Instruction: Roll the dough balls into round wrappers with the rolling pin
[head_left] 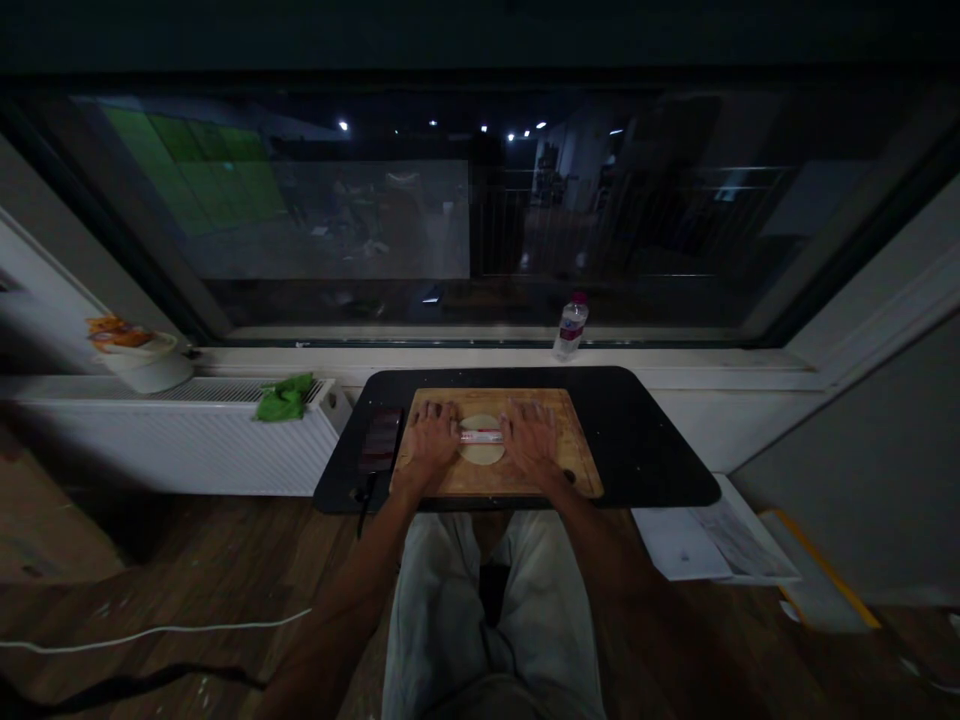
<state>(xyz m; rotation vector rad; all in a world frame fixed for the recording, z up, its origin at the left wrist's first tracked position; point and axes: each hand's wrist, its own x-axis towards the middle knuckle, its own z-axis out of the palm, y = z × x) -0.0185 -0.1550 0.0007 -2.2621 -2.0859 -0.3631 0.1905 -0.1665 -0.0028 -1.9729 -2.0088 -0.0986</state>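
Observation:
A round, flat, pale disc that looks like dough (480,455) lies on a wooden board (480,485). Across its middle runs a short white cylinder with red markings (481,437), like a small roller. My left hand (433,437) rests over the cylinder's left end, palm down, with its fingers stretched forward. Over the right end lies my right hand (531,435), also palm down with fingers spread. Both ends of the cylinder are hidden beneath the hands.
The board sits on a black tabletop (645,450), with a dark segmented object (381,440) to its left. A bottle (571,328) stands on the windowsill. A green cloth (285,398) and a white tub (150,362) are on the radiator (225,440). Papers (682,545) lie at lower right.

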